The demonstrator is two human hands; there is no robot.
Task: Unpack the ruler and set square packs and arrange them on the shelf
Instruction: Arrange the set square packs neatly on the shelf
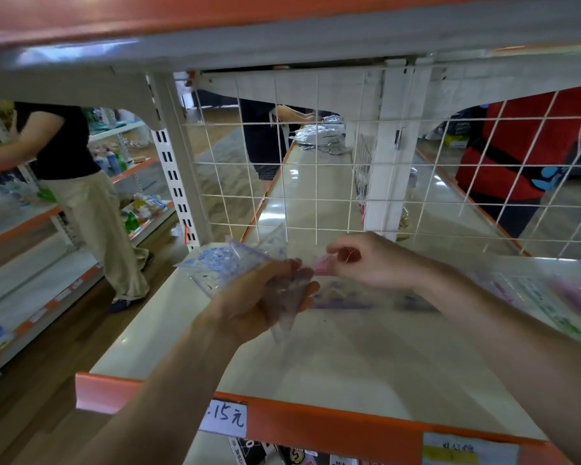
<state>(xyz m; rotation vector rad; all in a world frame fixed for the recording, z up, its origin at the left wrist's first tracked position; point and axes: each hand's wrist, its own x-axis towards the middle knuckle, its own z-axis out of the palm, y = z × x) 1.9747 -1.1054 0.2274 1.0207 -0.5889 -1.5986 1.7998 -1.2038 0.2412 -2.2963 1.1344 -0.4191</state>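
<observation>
plastic pack held in left grip.

White handwritten paper tag on the orange metal shelf edge reads "15元". Print on the yellow-banded white label is illegible.

A shop: orange-edged shelves carry a handwritten price label, with stocked goods across the aisle.

White wire grid panel, brown wooden floor, orange-edged shelving at left
</observation>
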